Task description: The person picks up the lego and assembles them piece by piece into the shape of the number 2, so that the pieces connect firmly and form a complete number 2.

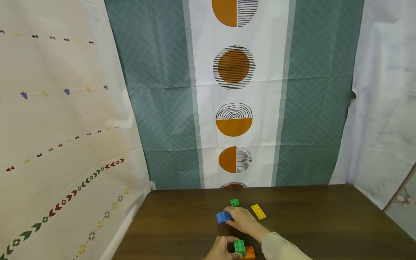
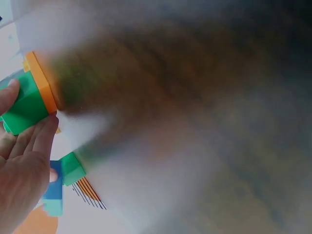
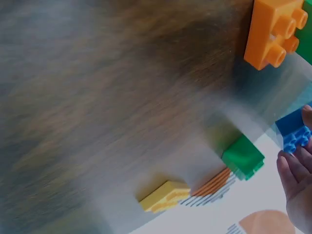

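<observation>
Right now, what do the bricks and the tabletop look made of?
Bricks, e.g. the blue brick and yellow brick: likely moulded plastic, with uniform saturated colour, crisp studs and a slight sheen. Tabletop: dark brown with wood grain; solid wood or laminate, cannot tell.

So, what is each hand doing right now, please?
Left hand: holds the green brick sitting on the orange brick.
Right hand: grips the blue brick.

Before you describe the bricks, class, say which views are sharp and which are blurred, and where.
Head view: sharp and evenly lit, the dark table and curtain crisp. Left wrist view: the table is a motion-smeared haze; only the green brick on the orange plate in the left hand reads clearly. Right wrist view: the table is streaked, but the orange brick and small green brick stay fairly sharp.
</observation>
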Motion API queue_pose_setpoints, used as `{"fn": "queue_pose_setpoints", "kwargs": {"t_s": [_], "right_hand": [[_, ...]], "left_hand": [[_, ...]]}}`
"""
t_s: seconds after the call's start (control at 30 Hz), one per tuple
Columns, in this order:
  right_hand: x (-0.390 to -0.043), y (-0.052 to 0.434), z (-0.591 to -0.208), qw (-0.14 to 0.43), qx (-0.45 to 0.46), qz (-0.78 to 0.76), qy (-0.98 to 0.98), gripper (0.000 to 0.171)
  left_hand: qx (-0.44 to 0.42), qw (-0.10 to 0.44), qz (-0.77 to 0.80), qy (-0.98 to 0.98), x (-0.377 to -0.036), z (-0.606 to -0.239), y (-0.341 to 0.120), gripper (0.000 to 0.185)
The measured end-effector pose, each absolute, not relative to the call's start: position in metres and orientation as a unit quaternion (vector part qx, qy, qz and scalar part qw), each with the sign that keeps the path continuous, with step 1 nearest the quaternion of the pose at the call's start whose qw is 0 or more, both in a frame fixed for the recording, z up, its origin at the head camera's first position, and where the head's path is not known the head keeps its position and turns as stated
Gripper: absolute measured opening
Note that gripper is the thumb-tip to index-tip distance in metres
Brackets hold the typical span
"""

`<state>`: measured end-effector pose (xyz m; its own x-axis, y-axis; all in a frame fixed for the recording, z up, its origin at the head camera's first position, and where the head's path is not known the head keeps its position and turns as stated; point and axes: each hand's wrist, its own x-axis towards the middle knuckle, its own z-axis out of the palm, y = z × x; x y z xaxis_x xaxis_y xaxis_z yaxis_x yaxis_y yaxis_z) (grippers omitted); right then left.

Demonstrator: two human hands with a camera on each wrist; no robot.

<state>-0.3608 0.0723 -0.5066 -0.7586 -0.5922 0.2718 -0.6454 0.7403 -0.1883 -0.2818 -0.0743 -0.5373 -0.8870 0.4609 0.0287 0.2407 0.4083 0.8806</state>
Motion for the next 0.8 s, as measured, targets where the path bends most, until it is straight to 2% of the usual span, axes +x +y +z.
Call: {"fn": "queue_pose_setpoints", "kwargs": {"t_s": [0.23, 0.47, 0.8], "right_hand": [[-0.348, 0.103, -0.494, 0.105, 0.321, 0.226, -0.913, 0.042], [-0.328, 0.127, -0.483, 0.138, 0.318, 0.252, -0.904, 0.04], [-0.29, 0.14, -0.474, 0.081, 0.34, 0.272, -0.897, 0.043]], "left_hand": [[0.268, 0.074, 0.505, 0.817, -0.283, -0.544, -0.076, 0.032], [0.237, 0.091, 0.492, 0.833, -0.284, -0.541, -0.077, 0.038], [0.231, 0.109, 0.507, 0.824, -0.285, -0.543, -0.076, 0.04]]}}
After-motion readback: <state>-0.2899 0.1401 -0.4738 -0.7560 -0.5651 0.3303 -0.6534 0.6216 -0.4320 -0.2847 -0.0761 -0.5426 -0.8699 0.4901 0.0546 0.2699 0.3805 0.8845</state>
